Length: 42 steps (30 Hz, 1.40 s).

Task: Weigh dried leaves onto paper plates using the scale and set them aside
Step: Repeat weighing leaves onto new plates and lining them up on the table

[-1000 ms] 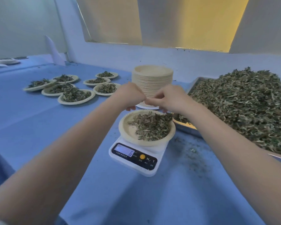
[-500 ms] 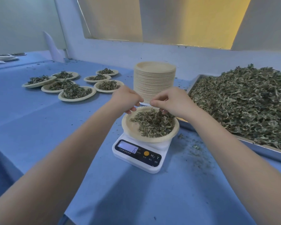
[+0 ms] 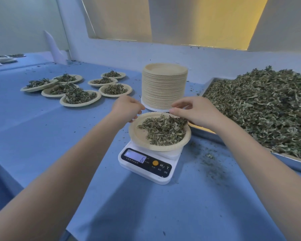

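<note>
Resting on a white scale [image 3: 147, 164], a paper plate [image 3: 139, 134] of dried leaves [image 3: 163, 129] is flanked by the left hand [image 3: 127, 108], fingers curled at its rim, and the right hand [image 3: 196, 111], fingers loosely spread above the leaves.

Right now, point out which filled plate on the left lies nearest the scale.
The frontmost plate of leaves, the one nearest the camera in that group; the other six sit behind or left of it, farther from the scale.

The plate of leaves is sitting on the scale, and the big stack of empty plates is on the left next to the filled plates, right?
Not quite. The plate of leaves is on the scale, but the head view shows the stack of empty plates straight behind it, apart from the filled plates farther left.
</note>
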Each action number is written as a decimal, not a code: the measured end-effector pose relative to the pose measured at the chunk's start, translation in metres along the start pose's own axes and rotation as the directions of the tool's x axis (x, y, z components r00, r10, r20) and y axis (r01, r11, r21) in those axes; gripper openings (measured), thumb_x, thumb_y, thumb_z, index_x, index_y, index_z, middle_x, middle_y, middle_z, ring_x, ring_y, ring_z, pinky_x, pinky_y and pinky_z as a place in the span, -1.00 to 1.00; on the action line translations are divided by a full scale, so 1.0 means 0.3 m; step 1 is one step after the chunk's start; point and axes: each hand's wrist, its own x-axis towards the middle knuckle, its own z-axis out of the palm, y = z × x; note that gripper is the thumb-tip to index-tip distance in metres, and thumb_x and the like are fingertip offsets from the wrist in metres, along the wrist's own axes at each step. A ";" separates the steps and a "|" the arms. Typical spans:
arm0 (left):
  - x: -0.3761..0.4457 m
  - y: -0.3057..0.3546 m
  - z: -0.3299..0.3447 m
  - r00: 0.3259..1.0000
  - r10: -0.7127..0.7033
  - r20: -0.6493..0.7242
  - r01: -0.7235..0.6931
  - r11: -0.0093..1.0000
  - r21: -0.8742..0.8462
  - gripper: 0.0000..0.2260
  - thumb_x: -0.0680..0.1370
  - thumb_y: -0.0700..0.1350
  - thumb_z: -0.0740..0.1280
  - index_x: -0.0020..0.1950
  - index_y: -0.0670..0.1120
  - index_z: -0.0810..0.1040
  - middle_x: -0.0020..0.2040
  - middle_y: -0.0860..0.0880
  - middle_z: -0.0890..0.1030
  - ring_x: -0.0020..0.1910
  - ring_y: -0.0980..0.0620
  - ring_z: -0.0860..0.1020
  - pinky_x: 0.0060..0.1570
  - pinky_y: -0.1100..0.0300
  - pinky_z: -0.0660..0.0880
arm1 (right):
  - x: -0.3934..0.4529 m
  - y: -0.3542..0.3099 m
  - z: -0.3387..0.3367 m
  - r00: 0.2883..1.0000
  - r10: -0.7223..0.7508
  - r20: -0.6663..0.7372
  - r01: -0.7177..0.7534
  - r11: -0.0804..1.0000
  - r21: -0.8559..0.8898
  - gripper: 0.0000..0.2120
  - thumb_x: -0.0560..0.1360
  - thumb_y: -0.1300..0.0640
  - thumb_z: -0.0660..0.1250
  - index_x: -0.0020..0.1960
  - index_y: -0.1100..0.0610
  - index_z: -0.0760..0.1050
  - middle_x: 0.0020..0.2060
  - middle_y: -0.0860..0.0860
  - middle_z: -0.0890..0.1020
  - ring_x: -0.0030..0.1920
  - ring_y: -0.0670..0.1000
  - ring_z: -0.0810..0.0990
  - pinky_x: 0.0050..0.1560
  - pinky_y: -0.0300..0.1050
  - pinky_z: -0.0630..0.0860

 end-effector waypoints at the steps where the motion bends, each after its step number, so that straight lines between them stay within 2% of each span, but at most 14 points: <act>1: 0.001 -0.005 0.003 1.000 -0.004 -0.007 0.004 1.000 -0.001 -0.84 0.55 -0.24 0.23 -0.03 -0.20 0.61 -0.20 -0.07 0.57 -0.32 0.00 0.45 -0.32 0.20 0.44 | -0.002 0.012 -0.002 1.000 0.016 0.001 -0.016 1.000 0.000 -0.68 0.38 -0.23 0.40 0.07 -0.13 0.57 -0.06 -0.21 0.62 -0.11 -0.32 0.50 -0.20 -0.37 0.34; 6: 0.014 -0.021 0.022 0.999 -0.007 -0.040 0.007 1.000 0.009 -0.81 0.54 -0.24 0.21 -0.06 -0.16 0.63 -0.15 -0.10 0.61 -0.23 -0.06 0.49 -0.07 0.05 0.53 | -0.014 0.042 0.004 0.997 0.060 0.056 -0.059 0.998 -0.008 -0.54 0.33 -0.31 0.39 0.15 -0.14 0.51 -0.01 -0.19 0.58 -0.04 -0.28 0.48 -0.15 -0.36 0.34; 9: 0.021 -0.019 0.029 0.998 0.017 -0.055 -0.018 1.000 -0.013 -0.82 0.54 -0.22 0.22 -0.10 -0.11 0.62 -0.17 -0.06 0.62 -0.26 -0.03 0.49 -0.12 0.07 0.52 | -0.018 0.040 0.006 0.997 0.055 0.047 -0.056 0.998 0.004 -0.56 0.32 -0.31 0.39 0.13 -0.16 0.49 0.00 -0.19 0.58 -0.02 -0.28 0.49 -0.14 -0.33 0.35; 12: 0.027 -0.012 0.031 0.996 0.054 -0.077 -0.057 0.998 -0.038 -0.78 0.54 -0.21 0.20 -0.19 -0.01 0.59 -0.20 0.05 0.60 -0.30 0.05 0.48 -0.24 0.18 0.48 | -0.016 0.037 0.002 0.999 0.049 0.023 -0.049 0.999 0.014 -0.55 0.34 -0.29 0.39 0.16 -0.13 0.50 0.02 -0.15 0.60 0.01 -0.17 0.54 -0.05 -0.21 0.38; 14: 0.029 -0.009 0.032 0.993 0.075 -0.087 -0.079 0.996 -0.044 -0.76 0.55 -0.22 0.19 -0.21 0.02 0.57 -0.19 0.07 0.60 -0.29 0.07 0.48 -0.24 0.18 0.48 | -0.014 0.037 0.001 0.998 0.057 0.010 -0.057 0.998 -0.014 -0.52 0.36 -0.29 0.37 0.20 -0.10 0.50 0.04 -0.13 0.60 0.03 -0.12 0.54 -0.01 -0.18 0.37; 18: 0.029 -0.012 0.032 0.990 0.087 -0.108 -0.093 0.994 -0.054 -0.75 0.54 -0.23 0.19 -0.20 0.02 0.59 -0.20 0.08 0.60 -0.28 0.08 0.48 -0.23 0.18 0.47 | -0.021 0.035 0.019 0.997 0.058 0.053 -0.052 0.992 -0.113 -0.50 0.45 -0.29 0.27 0.27 -0.03 0.50 0.09 -0.11 0.59 0.07 -0.11 0.51 -0.03 -0.26 0.32; 22: 0.029 -0.017 0.029 0.989 0.077 -0.126 -0.086 0.994 -0.066 -0.74 0.53 -0.25 0.19 -0.22 0.02 0.58 -0.20 0.08 0.59 -0.29 0.08 0.47 -0.25 0.19 0.45 | -0.024 0.017 0.044 0.998 0.025 0.051 -0.019 0.994 -0.105 -0.56 0.48 -0.26 0.25 0.24 -0.04 0.52 0.08 -0.13 0.59 0.03 -0.15 0.48 -0.14 -0.38 0.28; 27: 0.028 -0.013 0.041 0.989 0.065 -0.130 -0.076 0.994 -0.083 -0.71 0.51 -0.25 0.18 -0.26 0.06 0.56 -0.20 0.09 0.60 -0.27 0.08 0.49 -0.21 0.19 0.44 | -0.026 -0.015 0.056 0.997 -0.007 0.082 0.007 1.000 0.007 -0.65 0.48 -0.22 0.28 0.20 -0.11 0.53 0.06 -0.15 0.60 0.07 -0.16 0.52 0.02 -0.32 0.34; 30: 0.028 -0.001 0.053 0.990 0.072 -0.121 -0.084 0.992 -0.095 -0.72 0.51 -0.25 0.18 -0.25 0.07 0.56 -0.18 0.09 0.60 -0.24 0.08 0.49 -0.18 0.18 0.44 | -0.022 -0.004 0.038 0.999 -0.037 0.012 0.037 0.998 0.042 -0.73 0.51 -0.17 0.28 0.15 -0.12 0.55 0.06 -0.17 0.61 0.09 -0.18 0.51 0.05 -0.30 0.34; 32: 0.031 0.012 0.062 0.990 0.081 -0.118 -0.094 0.990 -0.107 -0.72 0.51 -0.25 0.19 -0.26 0.05 0.56 -0.17 0.07 0.61 -0.21 0.07 0.49 -0.16 0.17 0.44 | -0.007 0.031 0.009 0.997 -0.011 -0.081 0.010 1.000 -0.016 -0.77 0.54 -0.09 0.27 0.15 -0.08 0.57 0.06 -0.14 0.62 0.07 -0.16 0.51 0.05 -0.29 0.33; 34: 0.039 0.027 0.072 0.990 0.087 -0.114 -0.101 0.987 -0.122 -0.73 0.52 -0.26 0.21 -0.25 0.04 0.57 -0.16 0.06 0.61 -0.20 0.06 0.48 -0.15 0.16 0.44 | 0.012 0.084 -0.023 0.992 0.072 -0.104 -0.089 0.982 -0.165 -0.74 0.56 -0.01 0.26 0.20 0.02 0.56 0.11 -0.05 0.62 0.08 -0.09 0.52 0.07 -0.26 0.32; 36: 0.050 0.045 0.088 0.991 0.091 -0.103 -0.104 0.986 -0.133 -0.75 0.51 -0.26 0.23 -0.24 0.04 0.57 -0.14 0.03 0.61 -0.22 0.05 0.47 -0.18 0.16 0.43 | 0.035 0.143 -0.046 0.983 0.176 -0.053 -0.184 0.928 -0.325 -0.74 0.56 0.03 0.28 0.18 0.10 0.58 0.10 0.04 0.63 0.10 0.03 0.55 0.03 -0.22 0.36; 39: 0.066 0.074 0.131 0.992 0.110 -0.062 -0.117 0.984 -0.137 -0.78 0.51 -0.24 0.27 -0.25 0.04 0.57 -0.18 0.01 0.60 -0.24 0.02 0.48 -0.20 0.14 0.44 | 0.066 0.207 -0.043 0.958 0.271 0.094 -0.191 0.848 -0.494 -0.75 0.52 -0.02 0.33 0.04 0.14 0.60 -0.01 0.09 0.65 0.04 0.14 0.57 -0.04 -0.09 0.47; 42: 0.085 0.106 0.180 0.992 0.122 -0.021 -0.123 0.982 -0.145 -0.80 0.50 -0.24 0.28 -0.25 0.01 0.58 -0.22 0.00 0.59 -0.21 -0.01 0.48 -0.17 0.12 0.44 | 0.100 0.241 -0.022 0.939 0.298 0.171 -0.163 0.824 -0.542 -0.64 0.51 -0.06 0.33 0.19 0.14 0.56 0.09 0.09 0.63 0.08 0.11 0.56 0.01 -0.12 0.45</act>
